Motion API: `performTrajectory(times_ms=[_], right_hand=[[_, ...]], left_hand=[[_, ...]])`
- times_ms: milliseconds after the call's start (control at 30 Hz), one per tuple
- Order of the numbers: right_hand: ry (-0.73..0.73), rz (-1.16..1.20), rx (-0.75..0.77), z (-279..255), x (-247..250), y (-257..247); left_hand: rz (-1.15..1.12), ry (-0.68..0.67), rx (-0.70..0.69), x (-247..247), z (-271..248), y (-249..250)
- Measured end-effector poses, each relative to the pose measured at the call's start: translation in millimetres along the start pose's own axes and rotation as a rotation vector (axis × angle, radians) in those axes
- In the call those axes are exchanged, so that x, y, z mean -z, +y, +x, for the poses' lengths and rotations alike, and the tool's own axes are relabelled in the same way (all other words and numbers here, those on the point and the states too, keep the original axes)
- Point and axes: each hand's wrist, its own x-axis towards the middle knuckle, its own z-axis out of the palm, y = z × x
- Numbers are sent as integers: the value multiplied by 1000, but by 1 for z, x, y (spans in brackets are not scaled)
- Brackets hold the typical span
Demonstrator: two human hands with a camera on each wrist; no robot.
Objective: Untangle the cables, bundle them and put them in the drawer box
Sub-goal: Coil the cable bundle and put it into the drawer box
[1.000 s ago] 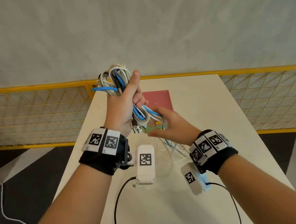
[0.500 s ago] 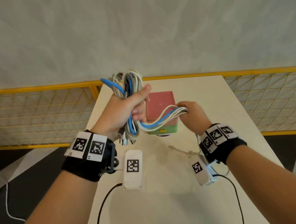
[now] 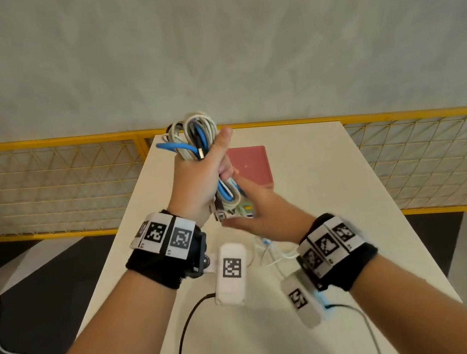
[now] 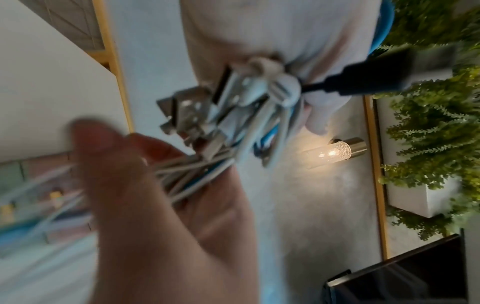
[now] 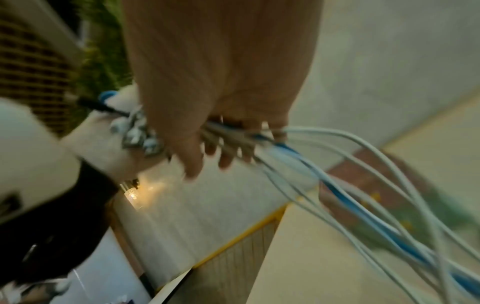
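Left hand (image 3: 196, 182): fingers and thumb curled tight round the bundle of cables (image 3: 199, 139); the thumb points up along the coil; white, grey and blue loops stand out of the fist toward 12 o'clock; metal plugs (image 4: 192, 111) and one black plug (image 4: 389, 76) hang out of the underside of the fist, as the left wrist view shows.

Right hand (image 3: 261, 212): directly at 5 o'clock of the left hand, touching the lower end of the bundle; in the right wrist view the fingers (image 5: 226, 160) are curled over a group of loose strands (image 5: 363, 205), white with one blue, which run across the palm and trail away toward the table (image 3: 328, 253); the view is blurred, so the firmness of this grip cannot be told.

The bundle is held in the air above the table, clear of its surface.

Drawer box (image 3: 251, 165): pink top, standing on the table at 1 o'clock of the hands, partly hidden behind them; whether a drawer is pulled out cannot be told.

A yellow railing (image 3: 399, 115) with mesh runs behind the table at 12 o'clock.
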Motion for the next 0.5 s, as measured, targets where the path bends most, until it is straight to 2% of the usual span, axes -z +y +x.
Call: performTrajectory(times_ms=[67, 100, 167, 267, 333, 367, 433, 500], right_hand=[[166, 114, 21, 2, -14, 1], [193, 122, -11, 4, -17, 3], [155, 74, -114, 4, -19, 10], [17, 140, -278, -4, -21, 22], [-30, 136, -340, -10, -21, 26], [-36, 42, -326, -10, -18, 27], [-82, -212, -214, -10, -10, 24], [-167, -462, -130, -10, -2, 18]], left_hand=[[-89, 87, -32, -5, 1, 1], [-118, 124, -53, -5, 2, 1], [-175, 193, -108, -3, 5, 2], [-184, 313, -202, 7, 13, 13], [-6, 392, -303, 20, 19, 18], [116, 405, -370, 26, 21, 20], [391, 370, -474, 34, 26, 20], [570, 266, -468, 36, 30, 19]])
